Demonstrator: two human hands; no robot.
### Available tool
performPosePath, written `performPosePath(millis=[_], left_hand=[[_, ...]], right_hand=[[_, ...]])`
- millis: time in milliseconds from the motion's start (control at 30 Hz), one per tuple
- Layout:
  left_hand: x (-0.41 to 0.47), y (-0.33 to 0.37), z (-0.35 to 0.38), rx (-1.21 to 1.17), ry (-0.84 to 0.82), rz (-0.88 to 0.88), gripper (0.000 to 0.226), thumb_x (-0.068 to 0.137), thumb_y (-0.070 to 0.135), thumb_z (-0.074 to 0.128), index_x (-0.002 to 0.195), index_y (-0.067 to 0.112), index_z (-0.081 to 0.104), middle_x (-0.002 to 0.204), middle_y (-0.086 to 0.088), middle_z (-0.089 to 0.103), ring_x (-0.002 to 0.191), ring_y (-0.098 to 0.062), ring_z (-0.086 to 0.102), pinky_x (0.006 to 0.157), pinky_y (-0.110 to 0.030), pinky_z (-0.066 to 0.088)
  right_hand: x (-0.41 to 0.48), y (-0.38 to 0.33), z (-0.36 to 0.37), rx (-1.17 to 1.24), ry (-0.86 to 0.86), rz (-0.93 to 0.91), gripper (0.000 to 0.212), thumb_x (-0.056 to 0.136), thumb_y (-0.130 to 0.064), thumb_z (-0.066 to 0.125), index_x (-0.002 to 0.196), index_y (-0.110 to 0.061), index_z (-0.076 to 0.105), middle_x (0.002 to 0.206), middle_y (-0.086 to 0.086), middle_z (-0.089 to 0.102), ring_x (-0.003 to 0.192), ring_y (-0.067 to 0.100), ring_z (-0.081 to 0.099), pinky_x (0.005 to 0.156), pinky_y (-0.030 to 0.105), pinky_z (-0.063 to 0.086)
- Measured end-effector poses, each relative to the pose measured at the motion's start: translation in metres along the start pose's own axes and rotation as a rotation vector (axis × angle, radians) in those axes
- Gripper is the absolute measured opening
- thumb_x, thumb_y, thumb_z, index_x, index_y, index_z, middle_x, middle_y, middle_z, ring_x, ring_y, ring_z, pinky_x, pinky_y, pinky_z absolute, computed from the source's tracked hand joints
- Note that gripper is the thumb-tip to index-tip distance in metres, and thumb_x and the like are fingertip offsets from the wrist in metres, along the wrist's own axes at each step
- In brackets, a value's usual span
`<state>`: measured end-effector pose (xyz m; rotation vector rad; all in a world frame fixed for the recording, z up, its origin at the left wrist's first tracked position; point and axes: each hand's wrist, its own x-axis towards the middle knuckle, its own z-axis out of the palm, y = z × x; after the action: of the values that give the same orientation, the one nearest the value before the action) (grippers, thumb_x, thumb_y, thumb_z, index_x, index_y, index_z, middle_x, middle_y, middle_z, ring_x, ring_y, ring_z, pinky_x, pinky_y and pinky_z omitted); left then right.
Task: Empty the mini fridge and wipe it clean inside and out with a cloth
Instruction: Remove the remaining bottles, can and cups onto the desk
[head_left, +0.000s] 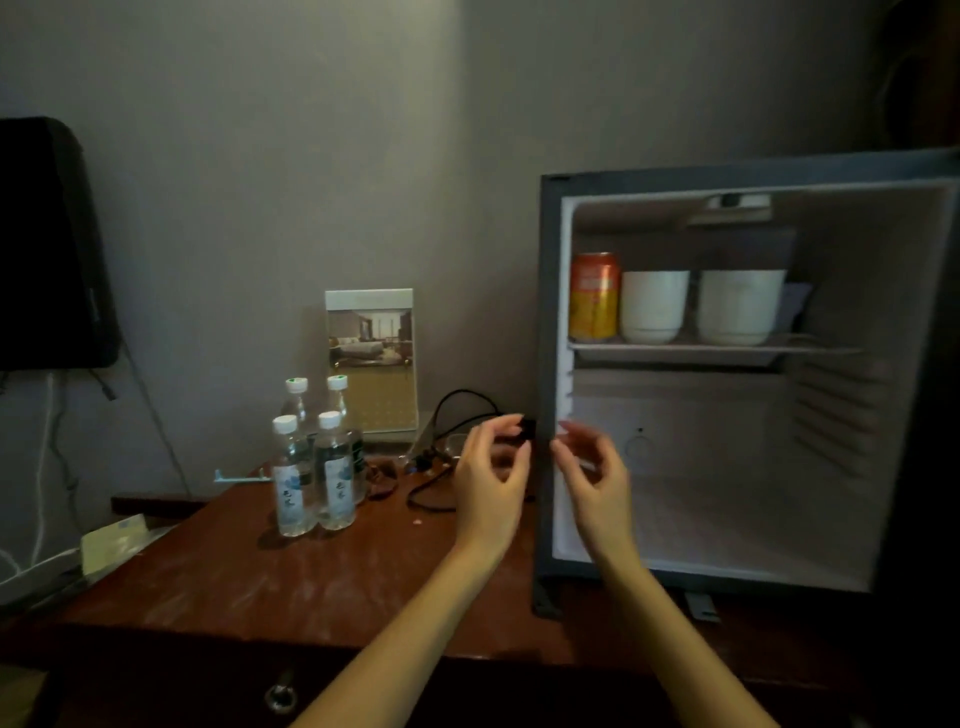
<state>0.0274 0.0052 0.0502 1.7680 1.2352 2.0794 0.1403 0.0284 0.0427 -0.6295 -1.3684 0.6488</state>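
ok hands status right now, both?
Left hand: open, fingers curled, holding nothing.
Right hand: open, fingers curled, holding nothing.

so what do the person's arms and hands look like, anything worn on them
Both hands are bare: the left hand and right hand show no gloves, and no rings, watch or bracelets are visible in this dim view. The forearms are uncovered as far as the frame's bottom edge, with no sleeves in sight. The fingernails look longish.

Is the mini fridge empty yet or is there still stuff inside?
Not empty. The mini fridge stands open, and its upper shelf still holds an orange can and two white cups; the lower compartment looks bare.
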Motion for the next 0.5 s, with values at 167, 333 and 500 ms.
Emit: performPosePath(millis=[167, 333, 500], left_hand=[[0.043, 0.034, 0.068, -0.062, -0.17, 0.083, 0.035, 0.089, 0.008, 0.065, 0.119, 0.024, 0.056, 0.116, 0.004, 0.058, 0.099, -0.005, 0.061, 0.083, -0.023, 0.054], [0.08, 0.053, 0.123, -0.031, -0.287, 0.109, 0.045, 0.088, 0.007, 0.066, 0.13, 0.019, 0.054, 0.127, 0.001, 0.057, 0.111, -0.009, 0.058, 0.093, -0.031, 0.053], [0.095, 0.069, 0.159, 0.061, -0.405, 0.137, 0.048, 0.092, 0.009, 0.061, 0.136, 0.021, 0.048, 0.136, 0.0, 0.048, 0.124, -0.013, 0.047, 0.1, -0.019, 0.039]], right_hand=[[0.053, -0.028, -0.071, -0.066, 0.145, -0.088, 0.024, 0.091, -0.012, 0.063, 0.114, -0.017, 0.058, 0.101, -0.01, 0.063, 0.091, -0.005, 0.061, 0.077, 0.01, 0.048], [0.104, -0.037, -0.125, -0.129, 0.268, -0.12, 0.029, 0.089, -0.013, 0.067, 0.116, -0.014, 0.057, 0.098, -0.004, 0.063, 0.09, 0.002, 0.06, 0.077, 0.01, 0.047], [0.151, -0.047, -0.156, -0.218, 0.333, -0.122, 0.041, 0.088, -0.015, 0.069, 0.123, -0.007, 0.051, 0.115, 0.012, 0.057, 0.102, 0.016, 0.056, 0.091, 0.026, 0.048]])
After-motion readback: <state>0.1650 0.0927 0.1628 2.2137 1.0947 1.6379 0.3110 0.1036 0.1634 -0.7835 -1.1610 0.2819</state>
